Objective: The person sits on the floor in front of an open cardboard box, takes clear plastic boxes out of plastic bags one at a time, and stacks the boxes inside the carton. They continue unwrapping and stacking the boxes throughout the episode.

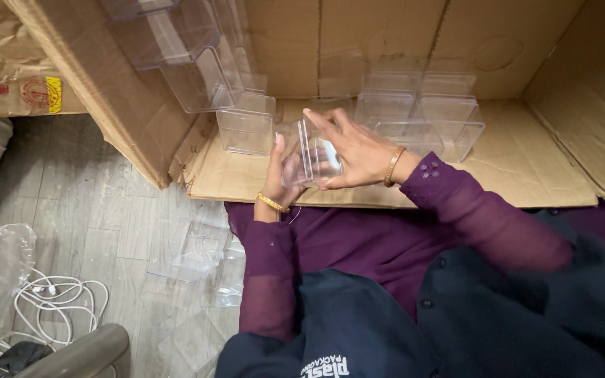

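A clear plastic box (311,159) was held between both hands, just above the near edge of a flattened cardboard sheet (526,168) and over a purple-clad lap. The left hand (278,175) was seen below and to the left of the box, its grip closed on the box's left side with the thumb raised along it. The right hand (355,150) was laid against the box's right side, its grip pressed on the box while the index finger was stretched out over the top edge. The box was seen to be small, transparent and thin-walled, with bright reflections on its faces; whether a lid was fitted could not be told. A gold bangle was worn on each wrist.

To the left, loose clear plastic pieces (197,255) were scattered on the wooden floor, near a coiled white cable (54,297). Farther off, a stack of clear boxes (425,115) was set on the cardboard, and another clear box (246,129) stood beside a leaning nested row (176,49).
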Available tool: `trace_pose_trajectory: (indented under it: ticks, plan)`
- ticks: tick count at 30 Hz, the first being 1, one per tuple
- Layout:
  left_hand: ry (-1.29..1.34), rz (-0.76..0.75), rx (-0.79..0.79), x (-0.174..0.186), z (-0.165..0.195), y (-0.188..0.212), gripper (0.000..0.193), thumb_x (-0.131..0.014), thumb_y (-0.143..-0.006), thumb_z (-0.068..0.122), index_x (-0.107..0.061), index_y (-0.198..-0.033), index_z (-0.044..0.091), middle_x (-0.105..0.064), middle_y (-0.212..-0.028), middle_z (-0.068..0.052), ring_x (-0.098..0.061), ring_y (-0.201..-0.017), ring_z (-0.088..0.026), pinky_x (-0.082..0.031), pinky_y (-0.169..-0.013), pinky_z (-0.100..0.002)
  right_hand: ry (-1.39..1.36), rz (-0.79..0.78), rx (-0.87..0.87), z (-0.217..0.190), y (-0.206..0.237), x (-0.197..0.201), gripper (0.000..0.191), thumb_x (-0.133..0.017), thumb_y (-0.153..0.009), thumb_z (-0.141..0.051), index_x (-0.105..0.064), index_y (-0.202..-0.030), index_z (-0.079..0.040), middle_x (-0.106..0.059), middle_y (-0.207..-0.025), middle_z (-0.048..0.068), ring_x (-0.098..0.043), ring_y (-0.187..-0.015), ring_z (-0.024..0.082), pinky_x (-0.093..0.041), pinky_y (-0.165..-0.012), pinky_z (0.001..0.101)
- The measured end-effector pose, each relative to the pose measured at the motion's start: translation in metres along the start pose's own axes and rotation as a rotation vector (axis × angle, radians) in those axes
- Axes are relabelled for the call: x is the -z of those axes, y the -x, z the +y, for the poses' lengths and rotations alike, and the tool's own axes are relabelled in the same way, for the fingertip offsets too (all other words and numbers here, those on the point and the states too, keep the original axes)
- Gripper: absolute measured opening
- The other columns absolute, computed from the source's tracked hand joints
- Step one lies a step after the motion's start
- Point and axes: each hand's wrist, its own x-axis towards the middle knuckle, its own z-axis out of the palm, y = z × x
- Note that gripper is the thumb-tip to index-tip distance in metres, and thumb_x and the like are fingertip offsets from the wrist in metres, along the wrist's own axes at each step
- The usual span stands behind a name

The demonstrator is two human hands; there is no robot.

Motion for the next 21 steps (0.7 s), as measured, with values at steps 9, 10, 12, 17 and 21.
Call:
trace_pose_trajectory:
  ticks: [9, 10, 12, 17, 21]
  plan:
    - [0.109, 0.056, 0.017, 0.011, -0.005, -0.008, 0.095, -0.035, -0.093, 0.078, -0.042, -0.152, 0.004, -0.06, -0.131, -0.014, -0.066, -0.114, -0.03, -0.057, -0.091, -0.048, -0.038, 0.132, 0.165, -0.001, -0.005, -0.009, 0.134, -0.09, -0.067, -0.043, -0.004, -0.164, -0.007, -0.035, -0.145, 0.032, -0.047, -0.129, 0.051, -0.046, -0.107, 0.049]
    - [0.065, 0.119, -0.086, 0.013, -0.006, -0.01, 0.091, -0.037, -0.096, 0.074, -0.042, -0.153, 0.004, -0.057, -0.137, -0.013, -0.064, -0.115, -0.028, -0.056, -0.095, -0.047, -0.015, 0.124, 0.115, -0.002, -0.005, -0.008, 0.134, -0.09, -0.066, -0.041, -0.004, -0.164, -0.008, -0.035, -0.145, 0.032, -0.045, -0.13, 0.051, -0.045, -0.108, 0.0507]
    - [-0.026, 0.24, -0.299, 0.014, -0.009, -0.014, 0.081, -0.039, -0.101, 0.065, -0.041, -0.155, 0.005, -0.052, -0.148, -0.01, -0.059, -0.118, -0.025, -0.052, -0.104, -0.044, 0.034, 0.109, 0.018, -0.005, -0.004, -0.008, 0.134, -0.09, -0.064, -0.039, -0.004, -0.164, -0.01, -0.035, -0.145, 0.03, -0.043, -0.132, 0.05, -0.041, -0.109, 0.054]
    - [-0.317, 0.313, -0.549, 0.011, -0.018, -0.016, 0.071, -0.049, -0.106, 0.05, -0.033, -0.156, 0.002, -0.051, -0.146, -0.011, -0.059, -0.124, -0.022, -0.051, -0.103, -0.037, 0.539, 0.126, -0.144, -0.023, -0.013, -0.042, 0.134, -0.089, -0.062, -0.043, -0.006, -0.161, -0.01, -0.033, -0.149, 0.029, -0.035, -0.139, 0.047, -0.024, -0.113, 0.0664]
    - [-0.534, 0.579, -0.613, 0.01, -0.023, -0.016, 0.065, -0.055, -0.105, 0.044, -0.047, -0.149, -0.002, -0.064, -0.127, -0.011, -0.061, -0.113, -0.017, -0.052, -0.097, -0.033, 0.211, 0.271, -0.04, -0.01, -0.017, -0.05, 0.126, -0.084, -0.075, -0.055, -0.008, -0.163, -0.008, -0.042, -0.144, 0.029, -0.04, -0.135, 0.047, -0.03, -0.113, 0.0636]
